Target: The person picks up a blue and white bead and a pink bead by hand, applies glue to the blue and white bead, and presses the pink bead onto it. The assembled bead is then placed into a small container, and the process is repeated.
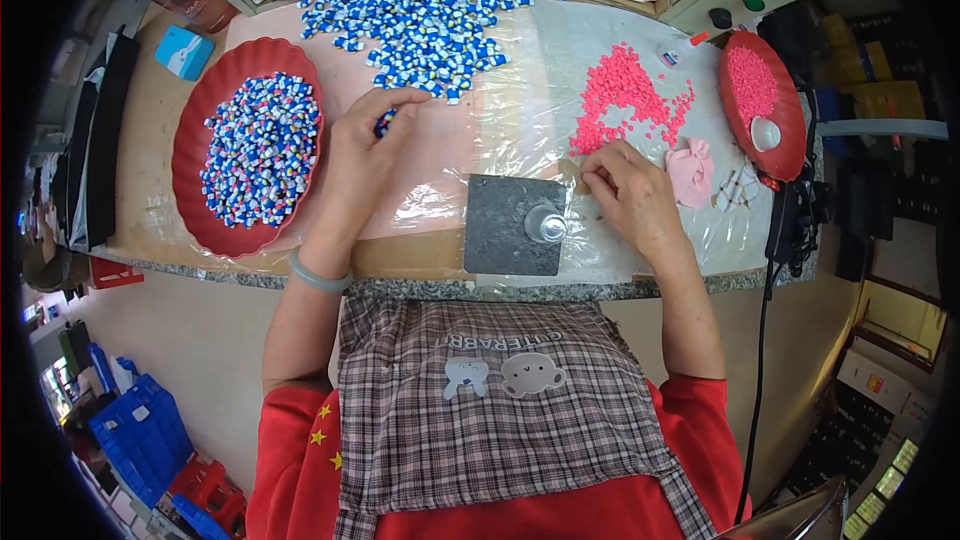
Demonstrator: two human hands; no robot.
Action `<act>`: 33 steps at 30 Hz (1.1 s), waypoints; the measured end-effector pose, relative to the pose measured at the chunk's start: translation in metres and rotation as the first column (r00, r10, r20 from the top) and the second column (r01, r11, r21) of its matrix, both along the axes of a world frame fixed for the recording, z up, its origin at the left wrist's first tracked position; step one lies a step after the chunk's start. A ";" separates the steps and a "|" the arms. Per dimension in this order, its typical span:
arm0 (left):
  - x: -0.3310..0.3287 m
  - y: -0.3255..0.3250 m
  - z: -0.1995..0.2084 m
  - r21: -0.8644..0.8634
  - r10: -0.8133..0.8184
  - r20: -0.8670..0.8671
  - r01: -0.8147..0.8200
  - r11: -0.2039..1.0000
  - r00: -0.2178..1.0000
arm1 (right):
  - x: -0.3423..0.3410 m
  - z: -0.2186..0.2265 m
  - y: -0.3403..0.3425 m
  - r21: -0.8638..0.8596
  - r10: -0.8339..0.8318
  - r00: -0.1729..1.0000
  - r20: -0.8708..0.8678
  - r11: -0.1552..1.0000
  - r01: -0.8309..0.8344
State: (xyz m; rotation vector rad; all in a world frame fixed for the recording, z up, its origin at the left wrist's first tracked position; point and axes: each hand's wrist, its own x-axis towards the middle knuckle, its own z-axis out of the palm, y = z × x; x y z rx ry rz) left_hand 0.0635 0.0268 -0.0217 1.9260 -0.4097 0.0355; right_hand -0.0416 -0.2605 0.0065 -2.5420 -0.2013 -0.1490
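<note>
– Plaid apron (500, 430) filling the bottom of the view, ok, but what are the hands up to?

– Well apart, one each side of the dark plate (492, 240). Left hand (362, 145) is curled around something blue (385, 122), looks like a bit from the blue pile (430, 25). Right hand (640, 195) has its fingertips bunched, can't tell if anything's pinched in there.

– So where's the blue pile from the hands?

– Straight out ahead, long way running away from the person. Left hand's way nearer, fingertips just beside its near edge. Single bits are too small to call an axis on.

– And the pink bits (622, 90)?

– Right hand's side. They spread just beyond those fingertips, with the plate lower and to the left of them.
</note>
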 end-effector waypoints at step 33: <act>-0.037 -0.032 0.026 -0.721 -0.622 -0.571 0.034 0.692 0.536 | -0.024 0.005 -0.006 0.428 -0.087 0.971 -0.222 0.886 0.177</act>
